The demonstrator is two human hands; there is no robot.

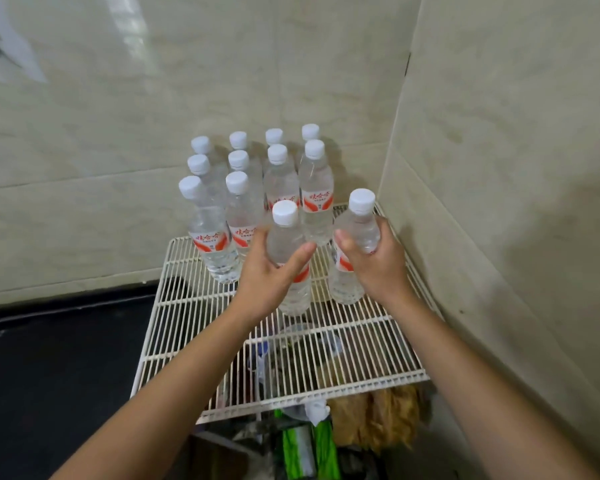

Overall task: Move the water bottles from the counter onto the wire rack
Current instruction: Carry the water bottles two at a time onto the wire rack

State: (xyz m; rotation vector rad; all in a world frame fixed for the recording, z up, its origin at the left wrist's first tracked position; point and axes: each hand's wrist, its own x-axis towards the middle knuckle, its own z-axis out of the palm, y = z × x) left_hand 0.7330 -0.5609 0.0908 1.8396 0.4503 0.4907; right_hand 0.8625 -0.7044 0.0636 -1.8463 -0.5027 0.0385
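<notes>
Each hand, left hand point(269, 271) and right hand point(378, 261), gripped a water bottle at frame centre, apparently setting them onto the wire rack point(174, 306); next, release both upright

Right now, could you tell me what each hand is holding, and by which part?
Each holds one water bottle by its body: the left hand around the middle bottle, the right hand around the right bottle.
</notes>
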